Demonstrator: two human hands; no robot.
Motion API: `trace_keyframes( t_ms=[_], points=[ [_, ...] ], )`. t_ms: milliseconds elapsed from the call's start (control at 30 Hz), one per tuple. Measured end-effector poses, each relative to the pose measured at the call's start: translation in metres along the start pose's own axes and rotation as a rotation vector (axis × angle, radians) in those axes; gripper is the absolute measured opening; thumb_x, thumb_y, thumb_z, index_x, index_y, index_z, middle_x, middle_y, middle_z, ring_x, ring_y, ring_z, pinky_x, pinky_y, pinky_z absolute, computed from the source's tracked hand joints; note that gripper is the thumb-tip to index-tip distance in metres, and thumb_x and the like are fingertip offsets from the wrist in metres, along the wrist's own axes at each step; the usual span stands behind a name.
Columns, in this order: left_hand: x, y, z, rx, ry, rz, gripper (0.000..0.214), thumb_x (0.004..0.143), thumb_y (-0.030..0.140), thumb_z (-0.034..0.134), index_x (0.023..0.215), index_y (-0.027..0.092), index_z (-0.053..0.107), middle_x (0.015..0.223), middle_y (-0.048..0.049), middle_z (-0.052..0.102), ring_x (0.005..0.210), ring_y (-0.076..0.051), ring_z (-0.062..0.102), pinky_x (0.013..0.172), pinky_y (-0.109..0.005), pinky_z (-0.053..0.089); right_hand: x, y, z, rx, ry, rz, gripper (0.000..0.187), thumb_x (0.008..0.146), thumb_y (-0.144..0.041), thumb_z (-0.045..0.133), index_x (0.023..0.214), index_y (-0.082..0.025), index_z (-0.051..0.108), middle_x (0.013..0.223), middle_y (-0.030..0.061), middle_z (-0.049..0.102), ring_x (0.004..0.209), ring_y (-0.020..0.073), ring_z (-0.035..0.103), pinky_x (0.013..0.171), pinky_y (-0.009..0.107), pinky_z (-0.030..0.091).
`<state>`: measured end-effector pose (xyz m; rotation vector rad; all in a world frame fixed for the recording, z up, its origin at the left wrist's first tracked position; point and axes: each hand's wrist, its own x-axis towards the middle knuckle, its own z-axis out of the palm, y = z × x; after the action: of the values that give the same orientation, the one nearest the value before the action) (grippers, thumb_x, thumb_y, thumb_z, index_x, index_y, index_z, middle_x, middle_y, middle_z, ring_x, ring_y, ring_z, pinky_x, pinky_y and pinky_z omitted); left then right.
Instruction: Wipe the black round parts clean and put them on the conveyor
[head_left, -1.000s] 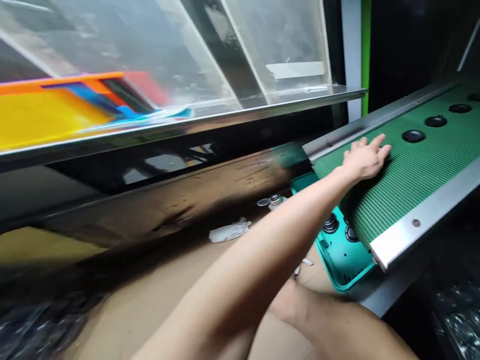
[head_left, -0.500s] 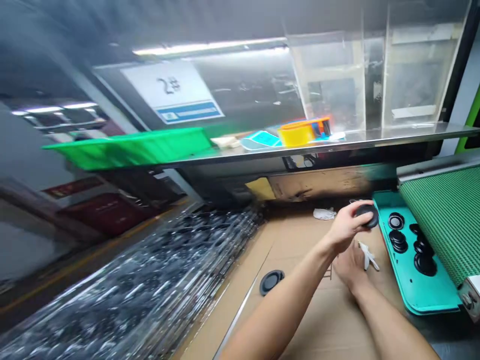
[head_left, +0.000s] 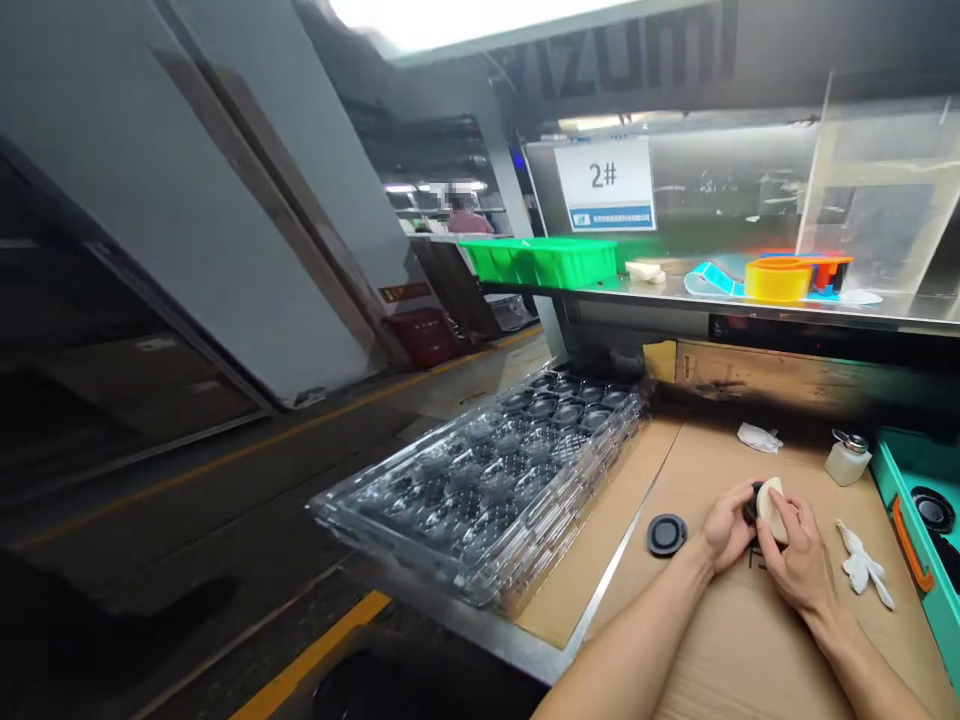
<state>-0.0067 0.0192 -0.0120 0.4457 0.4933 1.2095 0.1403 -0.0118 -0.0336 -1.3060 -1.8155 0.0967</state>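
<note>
Over the cardboard-covered table (head_left: 847, 655), my left hand (head_left: 726, 527) is closed round a small black round part (head_left: 751, 503), mostly covered by fingers and pad. My right hand (head_left: 801, 555) grips a cream-coloured pad (head_left: 769, 505), possibly a sponge, and holds it against or just in front of the black part. Left of my hands, a black ring-shaped disc (head_left: 667, 536) lies flat on the cardboard. To the right is a crumpled white glove or cloth (head_left: 859, 570).
Stacked clear plastic trays (head_left: 480, 480) of black round parts stand left. A teal bin (head_left: 892, 455) with black parts is at right, a pump bottle (head_left: 847, 460) beside it. The shelf above carries a green bin (head_left: 540, 262) and yellow tape (head_left: 778, 280). A person (head_left: 466, 215) is far off.
My view has swung left. My left hand has brought the black part from beside the teal bin to over the cardboard, and a cream pad now shows in my right hand.
</note>
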Motion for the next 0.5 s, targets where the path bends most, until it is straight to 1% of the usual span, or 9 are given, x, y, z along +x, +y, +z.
trace_keyframes(
  t_ms=[67, 100, 167, 233, 267, 333, 367, 467, 500],
  points=[
    [0.000, 0.004, 0.002, -0.079, -0.058, -0.068, 0.026, 0.089, 0.034, 0.069, 0.104, 0.013, 0.074, 0.107, -0.0142, 0.074, 0.097, -0.023, 0.071, 0.092, -0.034, 0.055, -0.005, -0.011, 0.005, -0.036, -0.049, 0.011, 0.049, 0.102, -0.048, 0.048, 0.143, -0.025, 0.058, 0.134, 0.0143, 0.057, 0.114, 0.0275, 0.066, 0.094, 0.043, 0.059],
    [0.000, 0.005, 0.002, -0.087, -0.049, -0.092, 0.028, 0.093, 0.037, 0.065, 0.102, 0.013, 0.074, 0.104, -0.0146, 0.074, 0.095, -0.023, 0.071, 0.093, -0.035, 0.055, -0.006, -0.017, 0.006, -0.062, -0.066, 0.005, 0.048, 0.102, -0.046, 0.048, 0.143, -0.024, 0.059, 0.135, 0.0150, 0.056, 0.114, 0.0276, 0.065, 0.094, 0.042, 0.059],
    [0.000, 0.006, 0.001, -0.058, 0.020, -0.113, 0.028, 0.098, 0.036, 0.057, 0.100, 0.014, 0.074, 0.095, -0.0121, 0.074, 0.086, -0.022, 0.071, 0.092, -0.035, 0.055, -0.004, -0.027, 0.007, -0.116, -0.126, -0.057, 0.046, 0.103, -0.042, 0.047, 0.141, -0.020, 0.061, 0.137, 0.0167, 0.056, 0.117, 0.0278, 0.063, 0.094, 0.041, 0.058],
    [0.002, 0.005, -0.001, -0.037, 0.056, -0.069, 0.025, 0.100, 0.031, 0.055, 0.099, 0.016, 0.074, 0.094, -0.0095, 0.074, 0.084, -0.019, 0.070, 0.092, -0.033, 0.055, 0.005, -0.031, 0.005, -0.200, -0.202, -0.087, 0.047, 0.103, -0.037, 0.046, 0.146, -0.021, 0.058, 0.139, 0.0160, 0.056, 0.120, 0.0280, 0.059, 0.100, 0.041, 0.054],
    [0.003, 0.004, -0.003, -0.022, 0.057, -0.051, 0.024, 0.100, 0.029, 0.054, 0.101, 0.016, 0.074, 0.095, -0.0089, 0.075, 0.084, -0.018, 0.070, 0.092, -0.032, 0.056, 0.010, -0.032, 0.004, -0.250, -0.202, -0.059, 0.048, 0.103, -0.036, 0.045, 0.148, -0.021, 0.057, 0.139, 0.0162, 0.057, 0.122, 0.0290, 0.058, 0.102, 0.042, 0.053],
    [0.005, 0.003, -0.006, 0.017, 0.047, -0.063, 0.022, 0.100, 0.026, 0.055, 0.104, 0.016, 0.074, 0.097, -0.0087, 0.076, 0.084, -0.017, 0.070, 0.092, -0.034, 0.058, 0.016, -0.031, 0.002, -0.346, -0.176, 0.052, 0.048, 0.103, -0.034, 0.044, 0.146, -0.018, 0.059, 0.136, 0.0182, 0.058, 0.120, 0.0305, 0.058, 0.100, 0.043, 0.053],
    [0.005, 0.003, -0.007, 0.033, 0.048, -0.067, 0.022, 0.100, 0.025, 0.056, 0.104, 0.015, 0.074, 0.098, -0.0091, 0.076, 0.085, -0.018, 0.071, 0.092, -0.035, 0.058, 0.016, -0.032, 0.001, -0.378, -0.183, 0.072, 0.048, 0.104, -0.034, 0.044, 0.145, -0.017, 0.060, 0.137, 0.0189, 0.058, 0.120, 0.0308, 0.057, 0.099, 0.043, 0.052],
    [0.006, 0.003, -0.009, 0.048, 0.056, -0.045, 0.022, 0.099, 0.027, 0.058, 0.102, 0.013, 0.074, 0.101, -0.0121, 0.078, 0.095, -0.021, 0.073, 0.097, -0.037, 0.058, 0.011, -0.034, -0.001, -0.382, -0.283, -0.024, 0.046, 0.104, -0.034, 0.045, 0.145, -0.020, 0.060, 0.144, 0.0174, 0.055, 0.121, 0.0297, 0.056, 0.099, 0.041, 0.051],
    [0.006, 0.003, -0.009, 0.051, 0.057, -0.043, 0.022, 0.100, 0.028, 0.057, 0.102, 0.013, 0.073, 0.103, -0.0125, 0.078, 0.099, -0.022, 0.074, 0.098, -0.038, 0.058, 0.009, -0.035, -0.001, -0.377, -0.290, -0.032, 0.046, 0.104, -0.034, 0.046, 0.146, -0.021, 0.060, 0.144, 0.0169, 0.055, 0.121, 0.0293, 0.056, 0.099, 0.041, 0.051]
  ],
)
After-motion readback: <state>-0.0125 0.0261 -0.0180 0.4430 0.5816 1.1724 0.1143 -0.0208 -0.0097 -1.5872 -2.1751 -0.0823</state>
